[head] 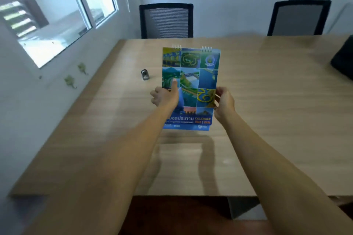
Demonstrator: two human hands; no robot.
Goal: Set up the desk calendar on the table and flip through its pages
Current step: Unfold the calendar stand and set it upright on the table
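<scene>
Calendar (191,82) aside, the biggest thing in view is the wooden table (267,101), a pale woodgrain top that fills most of the frame and runs back to a white wall. Behind its far edge stand two dark mesh-backed office chairs, one near the middle (166,20) and one to the right (299,17), while a window (57,23) sits in the wall on the left. Both bare forearms reach in from the bottom of the frame and meet at the desk calendar, which is held up above the middle of the table, clear of the surface, with its shadow on the wood below it. It is upright and faces the camera, its blue cover showing a grid of landscape photos, the word CALENDAR near the bottom and two sets of wire rings at the top edge. The left hand (165,97) is closed on the lower left edge, thumb pressed flat on the cover. The right hand (224,101) grips the right edge, fingers curled round it. A dark object (342,61) lies at the table's right edge, only partly in view. A small dark and silver item (145,75), too blurred to identify, rests on the table just left of the calendar.
</scene>
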